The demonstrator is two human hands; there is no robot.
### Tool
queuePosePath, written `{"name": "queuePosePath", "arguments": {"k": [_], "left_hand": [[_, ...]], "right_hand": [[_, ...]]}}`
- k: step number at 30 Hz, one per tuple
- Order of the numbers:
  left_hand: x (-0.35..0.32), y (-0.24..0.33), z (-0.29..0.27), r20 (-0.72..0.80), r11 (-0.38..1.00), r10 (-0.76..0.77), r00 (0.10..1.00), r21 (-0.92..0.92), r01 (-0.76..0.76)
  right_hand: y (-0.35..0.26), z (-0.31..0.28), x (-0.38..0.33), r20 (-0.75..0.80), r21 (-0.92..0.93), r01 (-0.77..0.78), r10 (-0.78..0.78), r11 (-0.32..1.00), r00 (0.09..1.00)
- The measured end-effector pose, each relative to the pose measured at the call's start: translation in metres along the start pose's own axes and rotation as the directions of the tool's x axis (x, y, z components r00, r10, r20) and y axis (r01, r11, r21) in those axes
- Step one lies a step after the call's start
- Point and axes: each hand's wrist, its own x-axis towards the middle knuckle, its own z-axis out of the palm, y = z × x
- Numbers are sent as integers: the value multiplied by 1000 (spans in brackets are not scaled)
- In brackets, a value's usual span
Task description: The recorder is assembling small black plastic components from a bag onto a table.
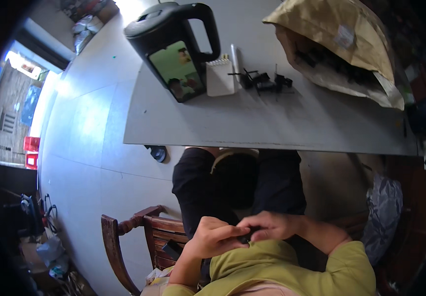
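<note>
My left hand (217, 234) and my right hand (273, 225) meet above my lap, close to my green top. The fingers of both are closed around a small black piece (244, 239), mostly hidden, so its kind cannot be told. On the grey table (183, 129) in front of me lies a loose cluster of similar-looking small black parts (264, 82), some with thin stems. At the far right a brown paper bag (331, 24) lies with its mouth toward me and more dark parts inside (339, 64).
A black electric kettle (173, 29) stands at the table's far left, beside a spiral notepad (220, 78) and a white pen (235, 59). My wooden chair's armrest (136, 222) is on my left. A grey plastic bag (383, 217) hangs at right; a dark slipper (158, 153) lies on the floor.
</note>
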Motion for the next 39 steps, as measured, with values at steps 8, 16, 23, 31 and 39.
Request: {"name": "queuePosePath", "arguments": {"k": [8, 16, 23, 31, 39], "left_hand": [[-2, 2, 5, -40, 985, -16, 999, -173, 8], [-6, 10, 4, 87, 997, -15, 996, -73, 22], [-8, 6, 11, 126, 992, 91, 988, -104, -78], [3, 2, 12, -180, 992, -128, 975, -15, 128], [-17, -4, 8, -334, 829, -424, 842, -518, 212]], "right_hand": [[-12, 11, -5, -42, 77, -80, 83, 994, 996], [-2, 14, -12, 157, 106, -191, 173, 976, 972], [-6, 23, -12, 136, -171, -103, 127, 980, 983], [-35, -19, 12, -104, -570, 19, -96, 821, 990], [-50, -159, 15, -388, -807, -585, -815, 76, 430]]}}
